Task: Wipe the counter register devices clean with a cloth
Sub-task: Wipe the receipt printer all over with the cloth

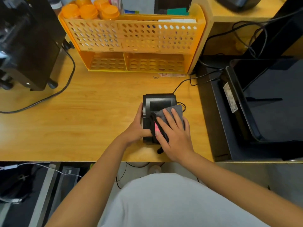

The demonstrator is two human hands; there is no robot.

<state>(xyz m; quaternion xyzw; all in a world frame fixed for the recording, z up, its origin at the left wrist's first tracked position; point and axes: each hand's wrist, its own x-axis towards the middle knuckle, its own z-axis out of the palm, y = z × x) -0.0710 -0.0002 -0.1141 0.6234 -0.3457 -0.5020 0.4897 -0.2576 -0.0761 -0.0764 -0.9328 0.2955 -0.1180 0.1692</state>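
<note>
Left hand (136, 128) grips the printer (158, 104); right hand (174, 133), fingers flat, presses the cloth (177, 110) on it. Bare counter (82, 112) left; orange rack (132, 41) behind.

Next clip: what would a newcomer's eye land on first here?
Centre frame, the right hand presses a grey cloth flat on a small black receipt printer on the wooden counter, while the left hand grips the printer's side. Behind stands a bright orange perforated plastic organiser rack.
</note>
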